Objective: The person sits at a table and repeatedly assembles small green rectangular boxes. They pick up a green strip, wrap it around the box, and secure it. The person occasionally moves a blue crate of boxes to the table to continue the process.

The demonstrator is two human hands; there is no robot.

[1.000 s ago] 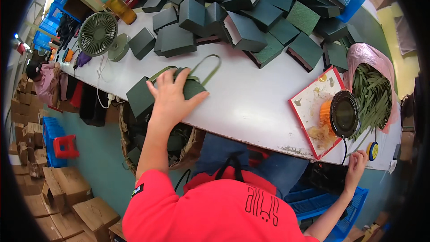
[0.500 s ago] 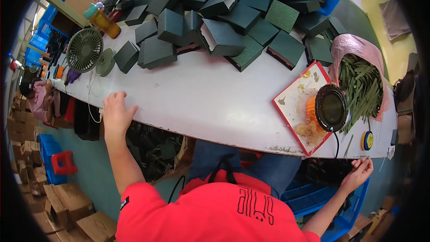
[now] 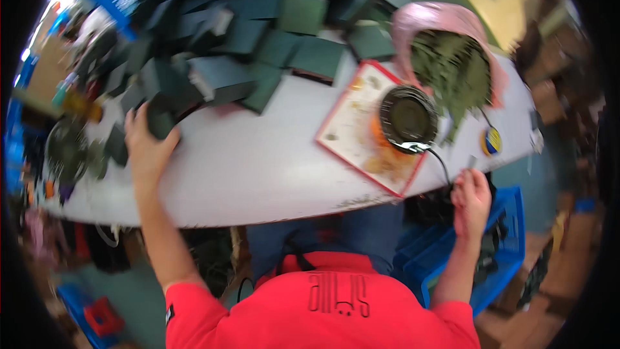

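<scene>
A dark green box (image 3: 159, 123) at the near left of a heap sits between the thumb and fingers of my left hand (image 3: 147, 145), which is closed around its sides. By the table's front right edge, my right hand (image 3: 472, 197) is pinched shut with a small grey-green strip (image 3: 473, 162) sticking up from the fingertips. Similar strips (image 3: 452, 68) spill from a pink plastic bag (image 3: 413, 19) farther back. Left of the bag, a dark round pot (image 3: 409, 118) with an orange body rests on a red-edged white board (image 3: 352, 113) smeared with yellowish residue.
Several dark green boxes (image 3: 303, 14) are piled across the back of the white table (image 3: 258, 168). A fan (image 3: 66, 148) stands at the left. A yellow-and-blue tape roll (image 3: 491, 141) lies at the right, and a blue crate (image 3: 513, 226) is below the table edge.
The view has swung right. My left hand has gone from the bare tabletop forward to a box in the heap. My right hand has risen to the table edge with the strip.
</scene>
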